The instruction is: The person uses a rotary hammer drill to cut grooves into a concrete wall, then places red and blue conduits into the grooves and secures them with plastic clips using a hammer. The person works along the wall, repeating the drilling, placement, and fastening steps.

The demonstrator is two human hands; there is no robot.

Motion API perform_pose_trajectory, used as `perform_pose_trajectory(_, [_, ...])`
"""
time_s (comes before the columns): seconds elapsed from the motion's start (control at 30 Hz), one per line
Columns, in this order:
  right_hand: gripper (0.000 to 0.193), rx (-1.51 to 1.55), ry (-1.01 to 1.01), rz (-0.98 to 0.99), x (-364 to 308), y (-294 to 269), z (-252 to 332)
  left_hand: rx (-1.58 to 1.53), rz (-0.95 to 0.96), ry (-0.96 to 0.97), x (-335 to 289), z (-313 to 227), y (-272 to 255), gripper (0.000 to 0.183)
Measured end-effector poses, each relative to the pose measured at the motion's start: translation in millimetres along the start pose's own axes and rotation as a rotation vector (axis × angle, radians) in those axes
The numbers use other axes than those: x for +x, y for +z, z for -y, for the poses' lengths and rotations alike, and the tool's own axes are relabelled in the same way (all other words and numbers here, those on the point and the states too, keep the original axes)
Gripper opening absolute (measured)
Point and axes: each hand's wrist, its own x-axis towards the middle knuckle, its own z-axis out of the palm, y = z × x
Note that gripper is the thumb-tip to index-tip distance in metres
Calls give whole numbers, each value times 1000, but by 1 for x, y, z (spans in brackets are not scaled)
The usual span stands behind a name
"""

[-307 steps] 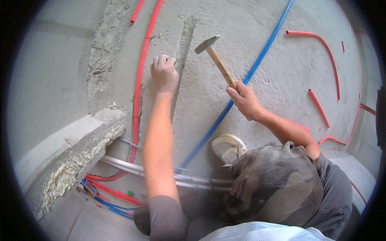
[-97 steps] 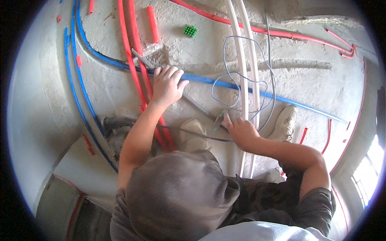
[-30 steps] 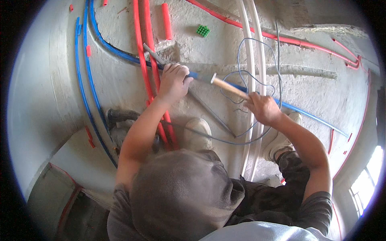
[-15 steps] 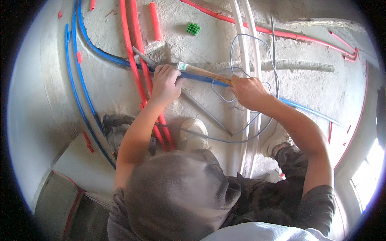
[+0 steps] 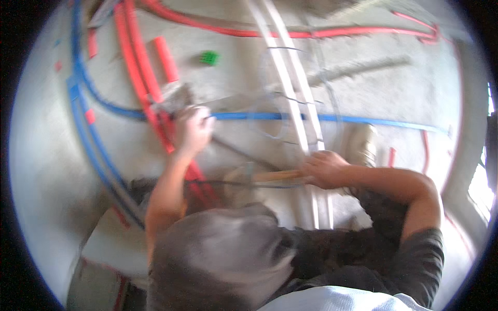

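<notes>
My right hand [image 5: 324, 169] is closed around the wooden handle of a hammer [image 5: 275, 176]. The handle lies roughly level, pointing left above my shoe, and the head end is blurred and pale. Farther left, my left hand [image 5: 194, 132] has its fingers curled beside the red pipes [image 5: 136, 57], by a rough hollow in the concrete. A blue pipe [image 5: 249, 116] runs right from it. What my left fingers hold is smeared by motion. A grey rod [image 5: 246, 153] slants along the floor from below that hand.
Two white pipes [image 5: 290, 88] cross the floor beyond my right hand, with a loop of thin grey cable [image 5: 334, 98] around them. A green studded block [image 5: 209, 57] and a short red pipe piece [image 5: 165, 59] lie farther off. More blue pipes [image 5: 88, 135] run at left.
My right hand has brought the hammer down and toward me, away from my left hand. My left hand stays by the red pipes. The whole view has shifted.
</notes>
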Motion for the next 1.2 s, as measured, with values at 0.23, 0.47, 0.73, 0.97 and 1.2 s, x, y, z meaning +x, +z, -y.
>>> perform_pose_trajectory(0.23, [35,-34,381,-116,-82,-33,-89,237,-539,-399,73,89,-110,15])
perform_pose_trajectory(0.47, [35,-68,753,-97,-259,-32,-128,552,-202,-442,140,273,-192,47])
perform_pose_trajectory(0.73, [36,368,1160,-306,-310,72,-137,575,-173,-654,141,337,-155,25])
perform_pose_trajectory(0.97, [53,1142,1435,-878,-253,105,-268,337,-549,-95,192,113,-156,26])
perform_pose_trajectory(1.2, [44,1802,1469,-1257,-259,141,-372,24,325,354,254,-214,-97,18])
